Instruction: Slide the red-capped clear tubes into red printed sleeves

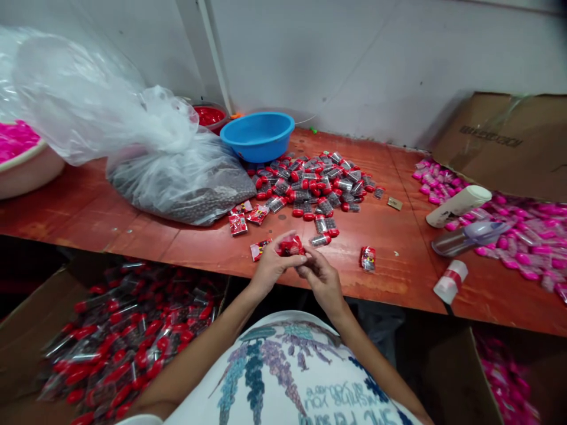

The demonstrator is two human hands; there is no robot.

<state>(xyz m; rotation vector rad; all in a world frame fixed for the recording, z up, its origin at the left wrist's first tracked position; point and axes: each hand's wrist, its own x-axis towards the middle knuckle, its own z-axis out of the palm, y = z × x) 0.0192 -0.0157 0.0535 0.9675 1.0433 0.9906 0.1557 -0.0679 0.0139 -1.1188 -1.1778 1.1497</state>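
Note:
My left hand (270, 267) is closed around a small red packet (290, 244) with a shiny, partly clear surface, above the table's front edge. My right hand (322, 276) meets it from the right, thumb and fingers pinched at the packet's lower end. What exactly lies between the right fingertips is hidden. Just beyond my hands lies a small clear bottle with a red cap (320, 240). Red printed packets (238, 224) are to the left, and a single red printed packet (368, 258) lies to the right.
Behind is a heap of red-capped bottles (310, 184), with a blue basin (257, 137) and a bag of dark beads (186, 183). Pink-capped bottles (522, 236), a cardboard box (505, 144) and a white cylinder (458, 206) stand right. Below left, a carton (33, 336) holds red-capped bottles.

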